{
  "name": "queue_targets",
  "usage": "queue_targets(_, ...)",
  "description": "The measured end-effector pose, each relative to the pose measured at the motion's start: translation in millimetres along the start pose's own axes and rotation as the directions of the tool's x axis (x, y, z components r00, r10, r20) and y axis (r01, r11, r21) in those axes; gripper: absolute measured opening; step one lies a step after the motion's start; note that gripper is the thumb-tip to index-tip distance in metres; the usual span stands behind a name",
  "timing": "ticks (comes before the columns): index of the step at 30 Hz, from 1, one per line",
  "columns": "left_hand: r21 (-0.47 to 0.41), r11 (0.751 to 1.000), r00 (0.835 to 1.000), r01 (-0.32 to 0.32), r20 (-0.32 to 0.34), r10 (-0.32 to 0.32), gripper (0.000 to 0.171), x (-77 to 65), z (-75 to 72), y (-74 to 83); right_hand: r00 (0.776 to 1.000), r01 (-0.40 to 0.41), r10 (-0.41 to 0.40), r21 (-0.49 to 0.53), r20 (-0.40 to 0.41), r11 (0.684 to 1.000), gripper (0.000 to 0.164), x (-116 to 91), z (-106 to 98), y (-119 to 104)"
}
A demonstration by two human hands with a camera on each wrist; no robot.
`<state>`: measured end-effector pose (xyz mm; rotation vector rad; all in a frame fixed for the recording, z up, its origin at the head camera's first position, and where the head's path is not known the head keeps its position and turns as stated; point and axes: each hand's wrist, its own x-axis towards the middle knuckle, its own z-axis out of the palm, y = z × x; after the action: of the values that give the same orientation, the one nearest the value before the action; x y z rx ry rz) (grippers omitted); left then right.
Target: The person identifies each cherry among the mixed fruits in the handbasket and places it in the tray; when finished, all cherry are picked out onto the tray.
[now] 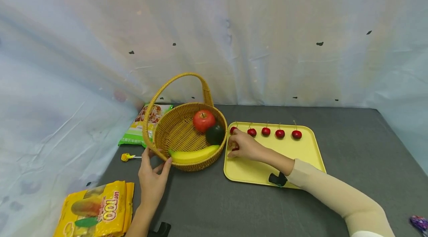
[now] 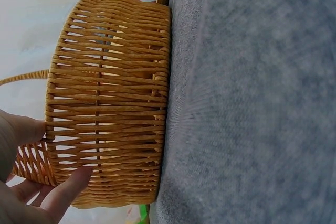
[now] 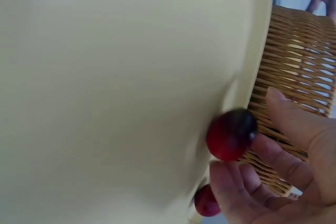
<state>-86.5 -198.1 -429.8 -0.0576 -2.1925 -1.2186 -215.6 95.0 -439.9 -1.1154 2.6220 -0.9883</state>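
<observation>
My left hand (image 1: pixel 153 177) grips the near left rim of a wicker basket (image 1: pixel 177 109), by the foot of its arched handle; in the left wrist view one fingertip (image 2: pixel 81 177) lies against the woven side. Inside the basket are a red apple (image 1: pixel 204 120), a dark green round fruit (image 1: pixel 215 134) and a banana (image 1: pixel 195 155). My right hand (image 1: pixel 246 146) is over the left side of a yellow tray (image 1: pixel 277 159), holding a red cherry (image 3: pixel 228 137) at the fingertips. Its stem is hidden. Several other cherries (image 1: pixel 279 133) line the tray's far edge, one partly behind the hand.
A green and white snack bag (image 1: pixel 133 135) lies left of the basket, with a yellow lollipop (image 1: pixel 125 157) nearer. A yellow packet (image 1: pixel 97 209) is at the front left. A purple wrapped item (image 1: pixel 419 224) sits at the right edge. A pale curtain (image 1: pixel 267 62) hangs behind.
</observation>
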Motion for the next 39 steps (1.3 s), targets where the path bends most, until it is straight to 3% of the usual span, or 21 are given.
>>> queue_targets(2, 0.000, 1.000, 1.000, -0.003, -0.001, 0.003, 0.073, 0.3, -0.4, 1.1, 1.000, -0.011, 0.011, 0.023, 0.000, 1.000, 0.025, -3, -2, 0)
queue_targets(6, -0.006, 1.000, 1.000, 0.012, -0.002, -0.012, 0.074, 0.4, 1.8, -15.5, 0.999, -0.028, 0.026, 0.056, 0.033, 0.998, 0.023, -9, -7, 4)
queue_targets(11, -0.011, 1.000, 1.000, 0.019, -0.001, -0.019, 0.076, -0.6, 3.2, -34.1, 0.995, 0.030, -0.039, 0.101, 0.087, 0.994, 0.021, -8, -5, 13)
queue_targets(14, -0.013, 1.000, 1.000, 0.019, 0.000, -0.019, 0.075, 0.3, 2.2, -22.4, 0.995, 0.041, -0.053, 0.131, 0.088, 0.991, 0.019, -6, -3, 16)
queue_targets(19, -0.009, 1.000, 1.000, 0.011, 0.000, -0.011, 0.072, 2.8, -1.5, 2.3, 0.998, -0.036, 0.028, 0.150, 0.053, 0.988, 0.017, 0, -3, 17)
queue_targets(23, -0.005, 1.000, 1.000, 0.018, 0.003, -0.018, 0.072, 2.7, -1.3, 2.3, 0.996, -0.085, 0.081, 0.147, 0.034, 0.985, 0.017, 2, -2, 19)
queue_targets(34, 0.002, 1.000, 1.000, -0.007, 0.003, 0.007, 0.072, 2.4, -0.6, 3.1, 0.994, -0.109, 0.108, 0.161, 0.020, 0.981, 0.021, -2, -3, 20)
queue_targets(39, -0.026, 1.000, 1.000, -0.011, 0.003, 0.011, 0.074, 2.5, 0.5, -9.6, 0.997, -0.082, 0.081, 0.164, 0.009, 0.983, 0.031, -7, -7, 15)
